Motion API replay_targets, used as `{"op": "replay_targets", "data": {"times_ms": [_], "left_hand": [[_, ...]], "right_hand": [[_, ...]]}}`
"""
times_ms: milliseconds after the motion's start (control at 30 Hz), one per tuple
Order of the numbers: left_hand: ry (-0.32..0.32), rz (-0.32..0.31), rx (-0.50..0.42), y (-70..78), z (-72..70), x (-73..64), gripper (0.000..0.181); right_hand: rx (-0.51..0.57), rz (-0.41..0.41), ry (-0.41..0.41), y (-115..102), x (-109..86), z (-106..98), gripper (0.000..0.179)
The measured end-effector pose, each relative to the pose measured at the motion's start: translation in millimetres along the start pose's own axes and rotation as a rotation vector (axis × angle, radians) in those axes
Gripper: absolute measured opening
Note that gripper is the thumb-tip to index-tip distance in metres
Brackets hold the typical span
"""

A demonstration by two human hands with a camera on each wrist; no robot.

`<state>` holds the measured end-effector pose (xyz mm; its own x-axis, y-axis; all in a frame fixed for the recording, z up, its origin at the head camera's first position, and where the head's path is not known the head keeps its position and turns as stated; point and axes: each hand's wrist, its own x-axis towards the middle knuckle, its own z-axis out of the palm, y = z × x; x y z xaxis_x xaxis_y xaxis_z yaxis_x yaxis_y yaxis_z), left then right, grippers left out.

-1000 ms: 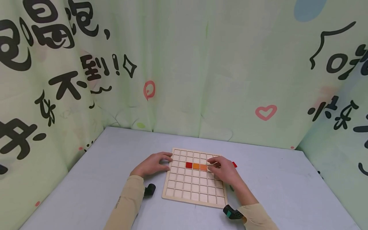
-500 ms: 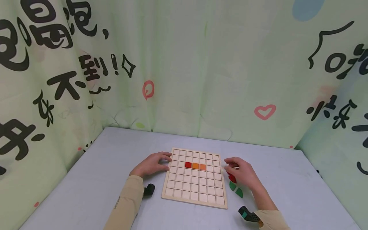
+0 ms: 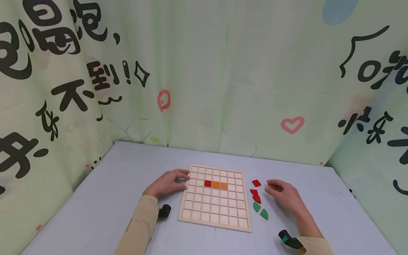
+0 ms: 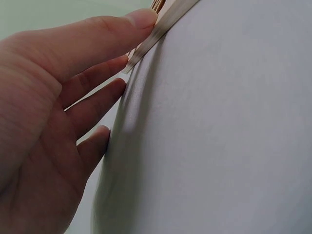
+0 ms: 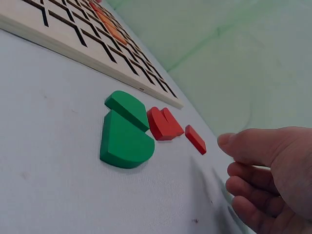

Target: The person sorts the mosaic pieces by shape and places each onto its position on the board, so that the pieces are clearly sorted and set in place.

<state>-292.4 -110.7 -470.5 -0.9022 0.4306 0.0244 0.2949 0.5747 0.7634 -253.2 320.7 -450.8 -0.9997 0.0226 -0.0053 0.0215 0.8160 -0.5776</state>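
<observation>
A wooden grid board (image 3: pixel 215 207) lies flat on the table. In one of its rows sit a red square tile (image 3: pixel 208 183) and two orange tiles (image 3: pixel 220 185), side by side. My left hand (image 3: pixel 167 182) rests at the board's left edge; the left wrist view shows the thumb (image 4: pixel 141 19) on the rim. To the right of the board, my right hand (image 3: pixel 286 194) hovers with loosely bent fingers and holds nothing. Between that hand and the board lie a red square piece (image 3: pixel 256 183), two red rounded pieces (image 3: pixel 256 196) and two green rounded pieces (image 5: pixel 127 141).
A pale table (image 3: pixel 127 170) carries everything, with a light green printed curtain (image 3: pixel 204 88) behind it and at both sides. Black wrist devices show at the left wrist (image 3: pixel 164 211) and the right wrist (image 3: pixel 290 239).
My right hand has moved right, from over the board beside the orange tiles to beyond the loose pieces, which now show uncovered. The left hand stays at the board's edge.
</observation>
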Motion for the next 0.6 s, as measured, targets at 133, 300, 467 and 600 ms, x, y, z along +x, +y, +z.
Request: {"op": "replay_targets", "data": {"times_ms": [133, 300, 467, 600], "left_hand": [[-0.002, -0.007, -0.001, 0.7, -0.3, 0.5, 0.035], [-0.003, -0.006, -0.002, 1.2, -0.2, 1.0, 0.035], [-0.001, 0.008, 0.004, 0.6, 0.0, 1.3, 0.034], [0.000, 0.010, 0.006, -0.6, -0.2, 2.0, 0.034]], "right_hand": [[-0.010, -0.002, -0.003, 5.0, 3.5, -0.8, 0.050], [-0.016, -0.017, 0.003, 6.0, 7.4, 0.7, 0.050], [-0.026, -0.036, 0.008, 4.9, 11.9, 3.6, 0.050], [-0.031, -0.051, 0.006, 2.5, 14.7, 6.4, 0.050]]}}
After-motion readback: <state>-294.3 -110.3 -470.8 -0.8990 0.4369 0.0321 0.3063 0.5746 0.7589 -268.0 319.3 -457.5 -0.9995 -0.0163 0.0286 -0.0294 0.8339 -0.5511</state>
